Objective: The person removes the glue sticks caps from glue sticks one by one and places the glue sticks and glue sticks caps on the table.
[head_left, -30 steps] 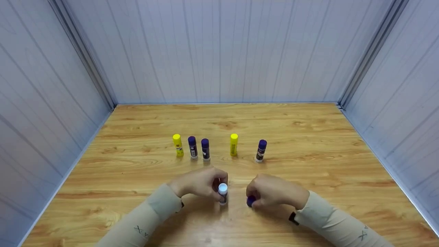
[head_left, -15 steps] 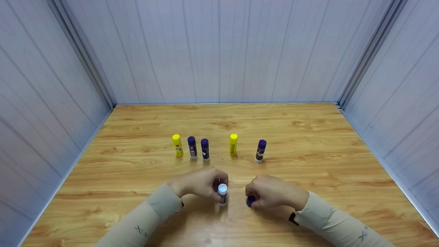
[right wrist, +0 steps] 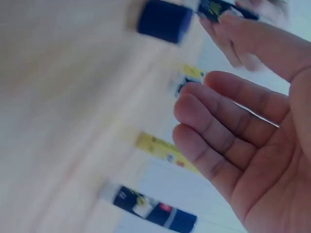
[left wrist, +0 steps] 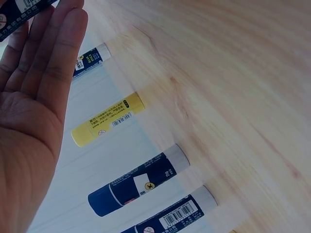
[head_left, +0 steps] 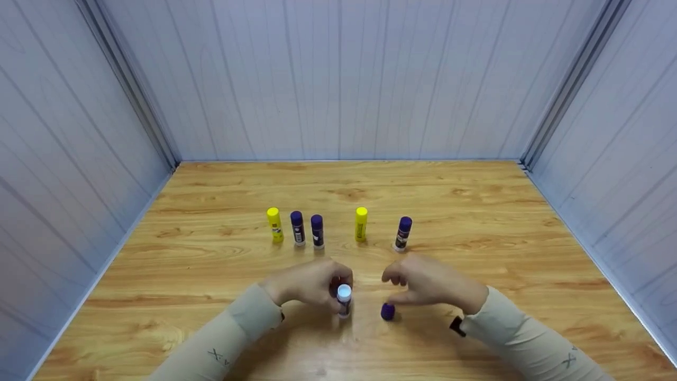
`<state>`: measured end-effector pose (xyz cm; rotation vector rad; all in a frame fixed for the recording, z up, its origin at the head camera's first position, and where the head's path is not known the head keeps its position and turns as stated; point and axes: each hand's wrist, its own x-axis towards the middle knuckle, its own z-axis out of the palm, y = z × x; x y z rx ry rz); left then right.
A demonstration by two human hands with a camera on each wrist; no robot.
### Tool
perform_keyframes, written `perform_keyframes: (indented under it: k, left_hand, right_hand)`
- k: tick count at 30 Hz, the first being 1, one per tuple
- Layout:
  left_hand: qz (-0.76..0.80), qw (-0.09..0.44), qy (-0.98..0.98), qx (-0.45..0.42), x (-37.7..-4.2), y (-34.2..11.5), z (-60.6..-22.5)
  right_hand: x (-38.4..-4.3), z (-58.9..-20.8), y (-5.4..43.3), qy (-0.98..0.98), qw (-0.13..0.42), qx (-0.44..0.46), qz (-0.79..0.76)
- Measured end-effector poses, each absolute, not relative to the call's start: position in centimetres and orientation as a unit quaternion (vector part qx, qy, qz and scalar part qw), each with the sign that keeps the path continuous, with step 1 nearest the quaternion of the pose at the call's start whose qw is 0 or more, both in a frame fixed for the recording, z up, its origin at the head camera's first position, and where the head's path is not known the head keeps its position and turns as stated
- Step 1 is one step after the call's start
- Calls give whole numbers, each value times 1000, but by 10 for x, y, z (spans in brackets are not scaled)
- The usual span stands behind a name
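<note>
1. Left hand [head_left: 312, 283]: fingers and thumb pinch a dark-blue cylindrical glue stick with a white top [head_left: 344, 306], held upright, uncapped, at or just above the wood-grain table [head_left: 476, 201]; contact at its base cannot be told.
2. Right hand [head_left: 429, 283]: fingers loosely bent, thumb apart from them, nothing held. The thumb tip lies near a short dark-blue cylindrical cap [head_left: 387, 312], which stands on the table to the right of the held stick, well apart from it.
3. Step in hand, as judged: uncapping, with the cap off and set down.
4. Next move, as judged: any work on the stick's white end calls for a steady left pinch and a right hand clear of the small cap, which a brush of the thumb could tip.
5. Background: two yellow cylindrical glue sticks [head_left: 361, 224] and three capped dark-blue glue sticks [head_left: 402, 234], all upright.
</note>
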<state>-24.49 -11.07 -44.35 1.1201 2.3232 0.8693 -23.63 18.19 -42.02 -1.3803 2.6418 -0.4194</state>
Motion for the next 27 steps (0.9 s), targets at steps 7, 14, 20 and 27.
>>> perform_keyframes:
  k: [7, 14, 20, 27]
  left_hand:
    - [312, 213, 838, 395, -244, -111, -442]
    - [300, 200, 845, 395, -242, -110, -441]
    - [294, 198, 847, 396, -242, -110, -442]
    - [286, 199, 848, 399, -242, -109, -442]
  right_hand:
    - [-248, -398, 193, 890, -42, -426, -157]
    - [-264, -392, 199, 904, -131, -364, -185]
    - [-279, -391, 202, 932, -100, -299, -178]
    - [-296, -396, 200, 953, -20, -252, -165]
